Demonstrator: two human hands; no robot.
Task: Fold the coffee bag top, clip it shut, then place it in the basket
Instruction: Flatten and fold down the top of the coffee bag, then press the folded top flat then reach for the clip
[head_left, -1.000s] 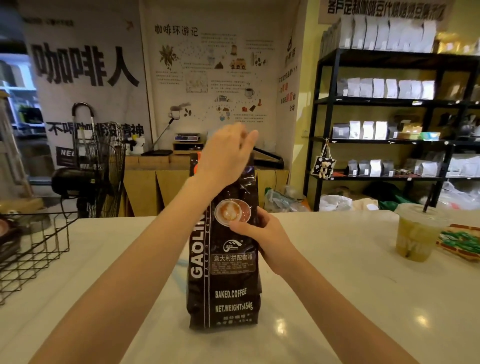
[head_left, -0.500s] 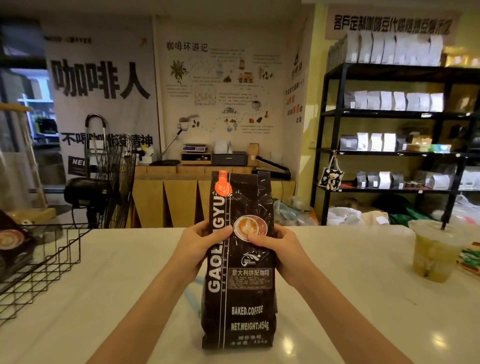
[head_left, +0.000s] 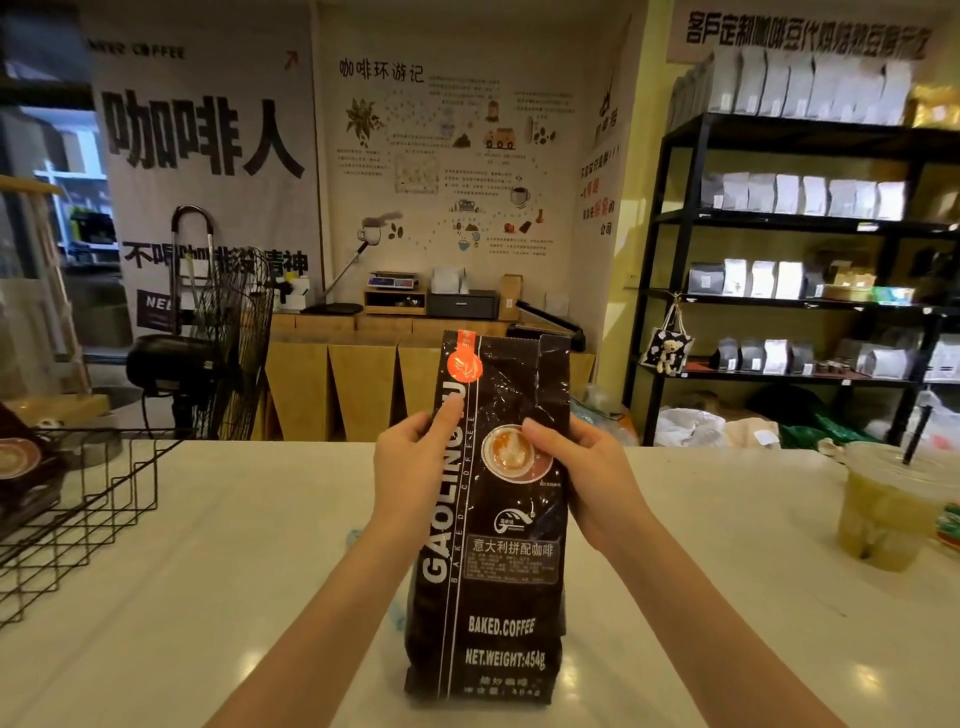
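A tall black coffee bag (head_left: 493, 571) with white lettering and an orange seal stands upright on the white counter (head_left: 208, 597), its top straight and unfolded. My left hand (head_left: 410, 467) grips its left edge, thumb on the front. My right hand (head_left: 587, 478) grips the right edge at the same height. A black wire basket (head_left: 88, 519) sits at the counter's left edge with a dark bag inside it. No clip is clearly visible; something pale blue (head_left: 356, 535) shows behind my left wrist.
An iced drink in a plastic cup with a straw (head_left: 883, 509) stands at the right of the counter, next to a green packet (head_left: 950, 525). A floor fan (head_left: 223, 353), a wooden counter and black shelves with bags are behind.
My left hand has come down from the bag's top to its left edge, so both hands hold the bag at mid height. The view has come closer.
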